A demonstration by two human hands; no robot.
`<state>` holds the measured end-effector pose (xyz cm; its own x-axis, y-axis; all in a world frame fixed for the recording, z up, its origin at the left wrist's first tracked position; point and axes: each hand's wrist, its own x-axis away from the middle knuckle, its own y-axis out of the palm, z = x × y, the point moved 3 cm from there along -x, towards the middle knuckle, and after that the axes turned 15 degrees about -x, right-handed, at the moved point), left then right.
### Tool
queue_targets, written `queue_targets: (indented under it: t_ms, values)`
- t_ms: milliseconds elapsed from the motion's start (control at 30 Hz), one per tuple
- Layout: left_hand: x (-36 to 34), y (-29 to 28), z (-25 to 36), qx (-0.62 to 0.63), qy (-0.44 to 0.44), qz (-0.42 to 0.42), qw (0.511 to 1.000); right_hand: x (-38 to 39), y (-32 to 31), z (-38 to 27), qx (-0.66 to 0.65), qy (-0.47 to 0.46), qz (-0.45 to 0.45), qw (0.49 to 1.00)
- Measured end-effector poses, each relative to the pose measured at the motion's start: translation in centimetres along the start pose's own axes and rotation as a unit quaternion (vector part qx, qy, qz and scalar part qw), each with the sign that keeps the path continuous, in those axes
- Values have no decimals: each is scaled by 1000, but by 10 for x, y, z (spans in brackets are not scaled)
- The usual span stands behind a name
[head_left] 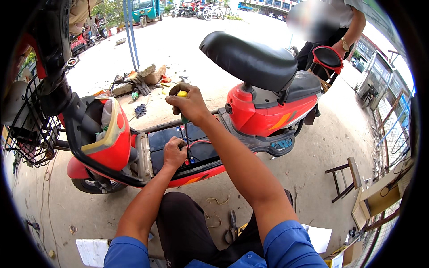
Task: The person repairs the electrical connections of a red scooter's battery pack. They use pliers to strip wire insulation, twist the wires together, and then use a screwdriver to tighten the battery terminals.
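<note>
A red electric scooter [263,117] stands across in front of me, its footboard opened onto a row of dark batteries [163,139] with red and blue terminals. My right hand [193,105] is raised over them, closed around the yellow-and-green handle of a screwdriver [182,94]; the tool's tip is hard to make out. Lower and to the left, my left hand [175,153] rests at the terminals between the batteries, fingers pinched together. Whatever those fingers hold is hidden. A red wire [199,142] runs over the batteries just right of that hand.
The black seat [250,56] is tilted up at the scooter's rear. Pliers [231,227] lie on the ground between my legs. Beyond the scooter are gloves and rubble [145,82]. Another person [351,27] stands at back right, and a small stool [346,178] sits at right.
</note>
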<state>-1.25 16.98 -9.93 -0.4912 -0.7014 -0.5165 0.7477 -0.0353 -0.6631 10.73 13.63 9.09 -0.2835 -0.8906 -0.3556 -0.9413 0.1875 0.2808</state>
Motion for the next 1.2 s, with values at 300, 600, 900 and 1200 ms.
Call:
queue_targets:
  t_ms: [300, 600, 900, 1200]
  values:
    - [1, -1, 2, 3, 1, -5, 1000, -5, 3, 22, 65, -182, 97, 976]
    - [1, 2, -1, 8, -1, -3, 1000, -5, 7, 22, 95, -200, 154, 963]
    - [0, 0, 1, 7, -3, -11, 1000, 0, 7, 14, 51, -93, 105, 989]
    - [1, 4, -1, -3, 3, -4, 1000, -4, -5, 19, -35, -2, 24, 999]
